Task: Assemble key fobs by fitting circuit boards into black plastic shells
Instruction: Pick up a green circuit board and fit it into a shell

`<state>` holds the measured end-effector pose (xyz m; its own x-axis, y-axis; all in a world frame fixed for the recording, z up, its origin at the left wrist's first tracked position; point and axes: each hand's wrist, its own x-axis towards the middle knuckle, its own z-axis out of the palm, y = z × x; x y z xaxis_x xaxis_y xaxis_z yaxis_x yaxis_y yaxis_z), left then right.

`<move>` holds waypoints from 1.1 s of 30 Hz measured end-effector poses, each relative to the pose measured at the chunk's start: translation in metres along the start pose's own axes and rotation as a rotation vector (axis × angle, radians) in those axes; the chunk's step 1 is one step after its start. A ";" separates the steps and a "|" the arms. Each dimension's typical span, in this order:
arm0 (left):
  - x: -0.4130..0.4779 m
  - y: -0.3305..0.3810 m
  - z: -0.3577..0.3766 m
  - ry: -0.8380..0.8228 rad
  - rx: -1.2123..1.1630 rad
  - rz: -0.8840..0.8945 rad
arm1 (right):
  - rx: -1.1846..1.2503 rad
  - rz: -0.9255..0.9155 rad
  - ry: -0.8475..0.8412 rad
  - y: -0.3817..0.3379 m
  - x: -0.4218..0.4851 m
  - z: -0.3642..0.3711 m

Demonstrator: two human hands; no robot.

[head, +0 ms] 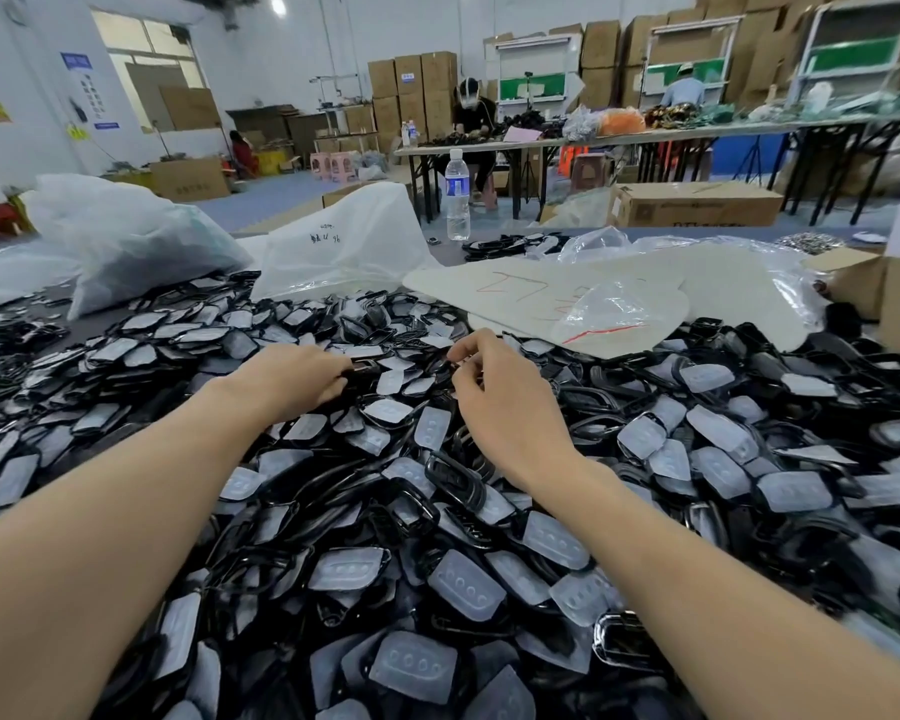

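Well nearer than the clear plastic water bottle (457,194), the left hand (292,379) is gripping a light, stiff, probably slippery black plastic key-fob shell (366,367) by its rim, while the right hand (494,402) is hovering beside it, fingers curled, hold unclear.

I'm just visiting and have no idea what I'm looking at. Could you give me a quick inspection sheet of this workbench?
Surface: table almost buried; a bare grey patch shows near the water bottle.
Job's things: heap of black shells mixed with translucent button pads; no circuit boards clearly seen.
Clutter: white bags, cardboard sheet with red marks, clear bag.
Grips: left hand grips a single shell; right hand has curled fingers, contents unclear.
Cables: nothing seen.
Surroundings: seated worker at a far table, stacked cartons.
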<state>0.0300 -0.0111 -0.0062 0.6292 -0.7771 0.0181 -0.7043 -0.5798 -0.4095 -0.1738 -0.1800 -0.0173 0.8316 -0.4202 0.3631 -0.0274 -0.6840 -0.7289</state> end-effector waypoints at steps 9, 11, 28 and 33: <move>-0.005 0.001 0.003 -0.044 -0.246 -0.130 | 0.014 -0.008 -0.013 -0.002 -0.002 0.003; -0.005 0.001 0.003 -0.053 -0.273 -0.143 | 0.014 -0.014 -0.014 -0.002 -0.004 0.004; -0.008 -0.003 -0.005 -0.045 -0.387 -0.068 | 0.026 0.001 -0.023 -0.001 -0.008 0.007; -0.009 0.004 -0.009 0.016 -0.174 -0.052 | 0.026 -0.007 -0.029 -0.001 -0.010 0.007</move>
<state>0.0187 -0.0086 0.0002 0.6619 -0.7479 0.0504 -0.7181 -0.6519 -0.2435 -0.1781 -0.1713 -0.0246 0.8474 -0.3978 0.3516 -0.0072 -0.6709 -0.7415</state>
